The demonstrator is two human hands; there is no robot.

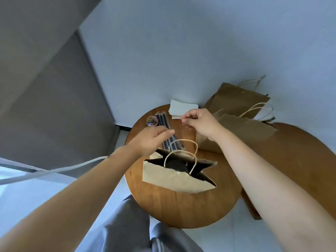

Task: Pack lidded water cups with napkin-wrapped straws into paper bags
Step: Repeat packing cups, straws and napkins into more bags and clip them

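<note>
At frame centre, an open paper bag (174, 179) stands on the round wooden counter (181, 210), dark cup lid inside; above it the left hand (151, 140) reaches over bundled straws (164, 124), fingers extended, while the right hand (200, 124) pinches something too small to tell near the napkins (181, 108)

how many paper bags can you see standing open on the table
1: the open paper bag stands on the round table, near its front edge. The flat bags at the right lie in an overlapping pile, so some may be hidden.
</note>
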